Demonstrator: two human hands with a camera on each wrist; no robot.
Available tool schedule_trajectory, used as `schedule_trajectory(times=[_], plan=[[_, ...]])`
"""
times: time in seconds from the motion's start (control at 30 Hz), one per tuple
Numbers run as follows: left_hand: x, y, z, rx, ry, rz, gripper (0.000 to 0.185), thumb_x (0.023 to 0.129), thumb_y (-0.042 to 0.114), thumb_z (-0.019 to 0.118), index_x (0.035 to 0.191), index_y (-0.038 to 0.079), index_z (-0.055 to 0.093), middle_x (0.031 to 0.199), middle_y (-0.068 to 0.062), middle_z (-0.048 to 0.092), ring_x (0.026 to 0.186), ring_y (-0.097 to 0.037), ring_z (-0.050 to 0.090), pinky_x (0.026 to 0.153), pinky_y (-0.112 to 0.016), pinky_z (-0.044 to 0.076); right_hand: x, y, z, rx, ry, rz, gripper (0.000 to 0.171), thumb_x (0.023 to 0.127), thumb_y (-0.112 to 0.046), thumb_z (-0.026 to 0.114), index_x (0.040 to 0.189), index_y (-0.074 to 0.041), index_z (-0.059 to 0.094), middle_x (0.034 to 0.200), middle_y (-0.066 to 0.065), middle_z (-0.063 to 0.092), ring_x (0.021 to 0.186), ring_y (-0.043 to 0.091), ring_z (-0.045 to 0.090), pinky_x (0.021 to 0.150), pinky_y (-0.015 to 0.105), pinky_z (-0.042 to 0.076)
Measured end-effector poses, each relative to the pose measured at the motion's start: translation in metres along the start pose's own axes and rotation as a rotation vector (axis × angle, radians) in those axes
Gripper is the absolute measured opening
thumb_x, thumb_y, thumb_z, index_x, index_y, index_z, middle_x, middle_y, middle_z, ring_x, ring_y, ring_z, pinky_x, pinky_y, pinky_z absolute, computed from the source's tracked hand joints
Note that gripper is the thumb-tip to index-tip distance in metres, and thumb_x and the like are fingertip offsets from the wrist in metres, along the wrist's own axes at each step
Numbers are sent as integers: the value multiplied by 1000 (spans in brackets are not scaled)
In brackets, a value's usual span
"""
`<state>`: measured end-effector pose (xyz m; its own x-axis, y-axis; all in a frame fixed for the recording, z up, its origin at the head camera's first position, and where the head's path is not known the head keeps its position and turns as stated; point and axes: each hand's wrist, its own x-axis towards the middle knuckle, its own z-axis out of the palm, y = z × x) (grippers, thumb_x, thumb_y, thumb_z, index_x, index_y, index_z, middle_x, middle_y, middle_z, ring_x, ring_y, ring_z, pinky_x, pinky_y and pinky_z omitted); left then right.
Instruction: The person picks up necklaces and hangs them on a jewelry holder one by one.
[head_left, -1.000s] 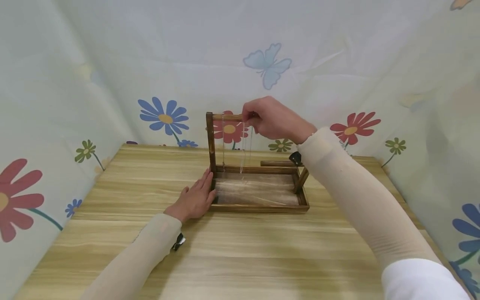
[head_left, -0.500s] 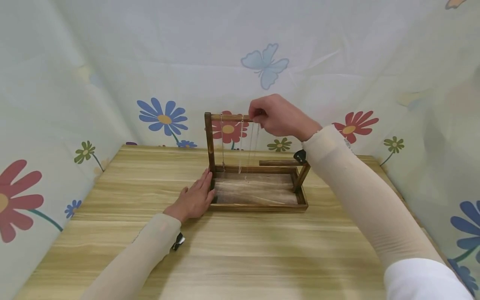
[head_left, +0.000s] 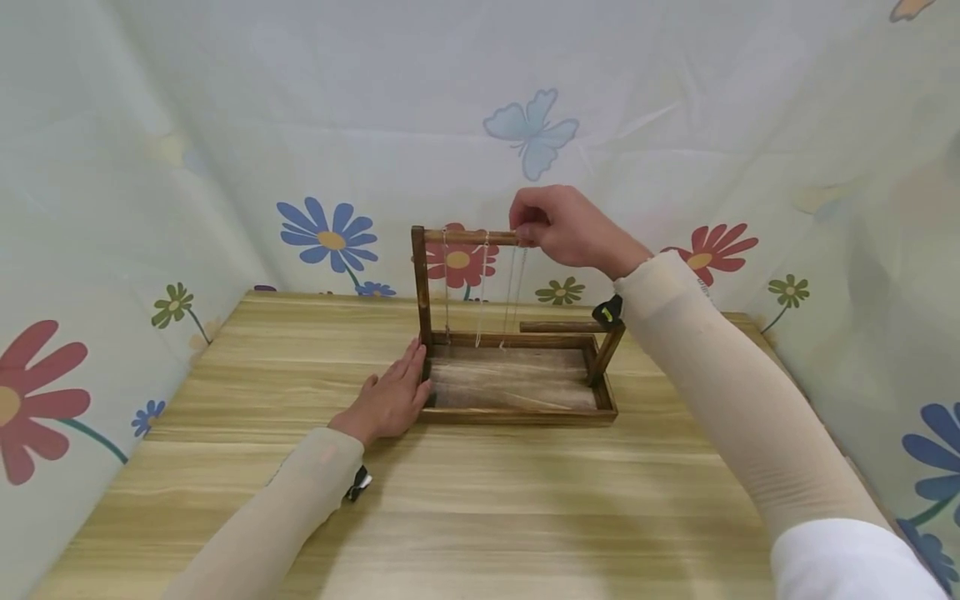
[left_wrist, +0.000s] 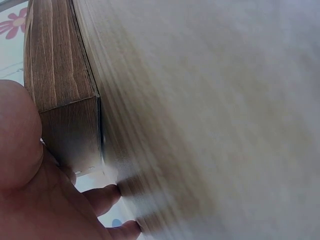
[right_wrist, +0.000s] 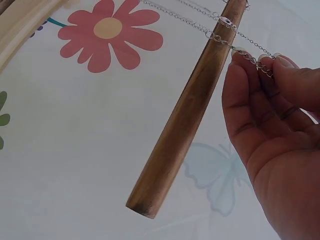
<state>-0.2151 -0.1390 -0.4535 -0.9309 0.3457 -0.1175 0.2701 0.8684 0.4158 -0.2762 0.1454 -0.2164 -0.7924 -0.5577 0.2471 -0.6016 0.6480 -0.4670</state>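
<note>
A: The silver chain (head_left: pixel 514 287) hangs from the top bar (head_left: pixel 471 237) of the wooden jewellery stand (head_left: pixel 517 392); where is it in the head view?

B: Draped over the bar near its free end, beside two other chains (head_left: pixel 463 287) nearer the upright post. The right hand (head_left: pixel 564 225) pinches it at the bar. Half a second ago that hand was closer to the post, so the chain has slid outward along the bar, which I read as spacing or taking it off. The left hand (head_left: pixel 392 398) lies flat, fingers straight, against the stand's tray end, as before.

A: And the left wrist view?

B: Only the stand's dark wood corner (left_wrist: pixel 60 75) with the palm (left_wrist: pixel 30 170) pressed to it, on the pale table (left_wrist: pixel 210 115).

A: The right wrist?

B: Fingertips (right_wrist: pixel 270 62) pinch the chain links (right_wrist: pixel 250 56) just beside the bar (right_wrist: pixel 190 110), whose open end points away from the stand's post.

A: The surroundings?

B: A light wood-grain table (head_left: pixel 480 500) under the stand; behind it, cloth printed with flowers and a butterfly (head_left: pixel 532 133).
</note>
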Motion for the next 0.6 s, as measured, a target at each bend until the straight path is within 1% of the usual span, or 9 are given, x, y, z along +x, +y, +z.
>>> schedule_trajectory(times=[0.1,0.23,0.4,0.6], plan=[[1,0,2,-14,0,-3,69,113,39,31,169,12,1,178,-4,-7,160,-43,21,122,-76,15,0,3,0,51,3,31,11,105,-1,55,100,-3,65,98,15,72,89,23,70,86,39,57],[0,1,0,-3,-5,-3,69,113,38,31,169,11,1,178,-5,-7,160,-43,22,122,-76,16,-1,7,0,102,11,57,10,105,-1,55,101,-2,64,97,16,70,87,24,69,84,36,57],[-1,2,-3,29,2,9,69,114,37,31,169,8,2,178,-8,-5,159,-43,25,120,-77,20,-1,13,-1,146,23,62,10,105,-1,55,103,-2,64,95,17,67,82,26,64,78,32,55],[-2,3,-4,46,3,8,68,114,37,31,169,9,2,178,-8,-5,159,-42,26,120,-76,22,-7,20,-4,186,19,105,9,105,-3,55,103,-4,64,88,13,64,78,26,60,73,32,52]])
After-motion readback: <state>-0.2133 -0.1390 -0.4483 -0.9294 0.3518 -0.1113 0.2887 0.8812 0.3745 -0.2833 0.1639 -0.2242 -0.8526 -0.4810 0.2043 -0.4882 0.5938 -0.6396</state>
